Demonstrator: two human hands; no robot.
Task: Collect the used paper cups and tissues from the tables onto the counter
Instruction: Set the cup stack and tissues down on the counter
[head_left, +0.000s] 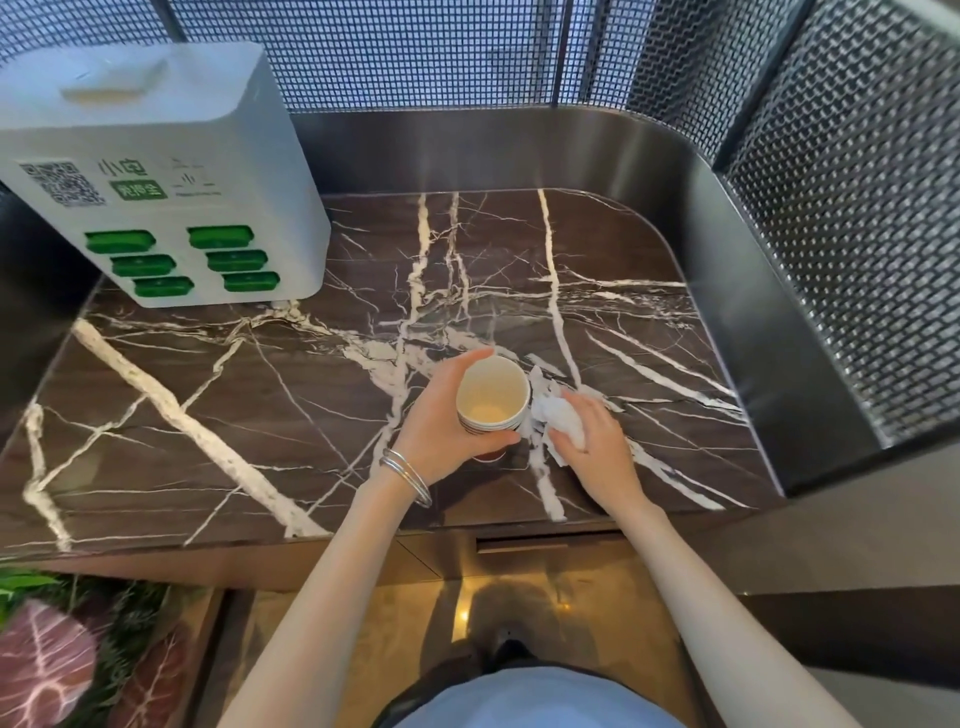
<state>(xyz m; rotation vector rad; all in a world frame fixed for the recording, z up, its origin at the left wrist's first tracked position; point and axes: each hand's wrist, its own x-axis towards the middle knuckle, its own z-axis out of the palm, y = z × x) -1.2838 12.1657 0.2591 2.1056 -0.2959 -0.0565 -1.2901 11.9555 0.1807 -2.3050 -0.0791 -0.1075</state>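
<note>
Drop-off step, I judged: my left hand gripped the stacked cups, my right hand clutched a tissue, low over the table; next, release both.

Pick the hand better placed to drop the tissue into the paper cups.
Right. The right hand grips the crumpled tissue just beside the open rim of the paper cups, while the left hand is wrapped round the cups, holding them upright at the counter.
</note>
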